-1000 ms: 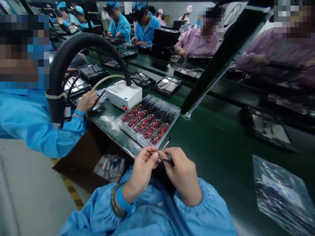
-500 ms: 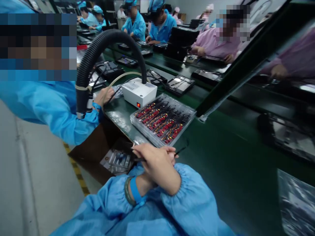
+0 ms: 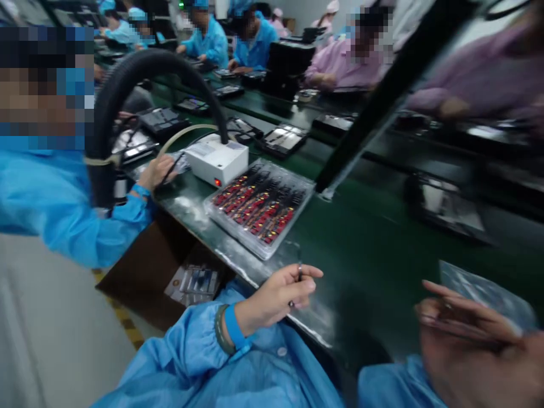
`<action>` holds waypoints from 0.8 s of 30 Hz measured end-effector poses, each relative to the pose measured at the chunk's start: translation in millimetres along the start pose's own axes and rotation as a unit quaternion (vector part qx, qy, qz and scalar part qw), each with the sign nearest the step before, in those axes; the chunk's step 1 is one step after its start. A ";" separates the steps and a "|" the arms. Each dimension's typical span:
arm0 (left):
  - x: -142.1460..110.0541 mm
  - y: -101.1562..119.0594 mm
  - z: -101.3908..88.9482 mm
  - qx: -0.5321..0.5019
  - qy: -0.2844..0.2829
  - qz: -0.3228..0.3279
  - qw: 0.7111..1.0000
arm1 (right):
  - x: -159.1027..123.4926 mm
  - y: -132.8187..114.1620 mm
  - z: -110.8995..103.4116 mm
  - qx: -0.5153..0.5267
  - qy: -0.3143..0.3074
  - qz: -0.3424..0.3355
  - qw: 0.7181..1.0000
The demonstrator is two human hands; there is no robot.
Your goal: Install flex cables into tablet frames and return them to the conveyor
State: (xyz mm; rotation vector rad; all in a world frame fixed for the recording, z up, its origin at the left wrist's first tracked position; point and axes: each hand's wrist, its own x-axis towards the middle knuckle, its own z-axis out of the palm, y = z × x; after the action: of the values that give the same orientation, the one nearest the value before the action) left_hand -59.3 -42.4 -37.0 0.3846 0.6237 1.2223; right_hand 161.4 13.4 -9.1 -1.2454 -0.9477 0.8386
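Note:
My left hand (image 3: 283, 292), with a blue band and a dark bracelet at the wrist, is over the bench's front edge. Its fingers are closed round a thin dark tool (image 3: 300, 269) whose kind I cannot make out. Beyond it lies a clear plastic tray (image 3: 259, 209) holding rows of small red and black electronic parts. At the lower right, my right hand (image 3: 471, 340) is smeared by motion. Its fingers are bent about a slim, tweezers-like tool (image 3: 471, 328). Behind that hand a clear plastic bag (image 3: 484, 289) rests on the green bench.
A white box (image 3: 217, 161) with a lit red switch and a thick black hose (image 3: 157, 59) stands behind the tray. A brown carton (image 3: 127, 277) is below the bench edge. A dark slanted post (image 3: 382, 102) rises at right. A co-worker's blue sleeve (image 3: 72, 209) is at left.
My hands, crossed before, have come apart. The right one has swung out to the right near the plastic bag. The view has turned right, so the tray and white box appear further left.

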 end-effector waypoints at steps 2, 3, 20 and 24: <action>12.3 1.1 12.2 0.025 -0.001 -0.031 0.999 | 8.3 19.3 -40.3 0.021 0.086 0.020 0.996; 20.9 1.1 19.4 0.036 0.002 -0.050 0.998 | 9.4 27.4 -58.7 0.016 0.120 0.031 0.992; 332.0 -73.5 163.9 0.100 0.193 -0.125 0.968 | 11.4 69.4 -168.8 0.121 0.245 0.168 0.947; 378.9 -82.1 184.0 0.105 0.232 -0.065 0.965 | 11.6 72.4 -165.4 0.111 0.222 0.135 0.959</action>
State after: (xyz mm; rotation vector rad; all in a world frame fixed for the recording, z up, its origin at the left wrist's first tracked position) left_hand 196.7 302.0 -32.0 0.2255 1.1707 1.1282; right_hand 317.4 -29.4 -90.1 -1.3074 -0.3164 0.8032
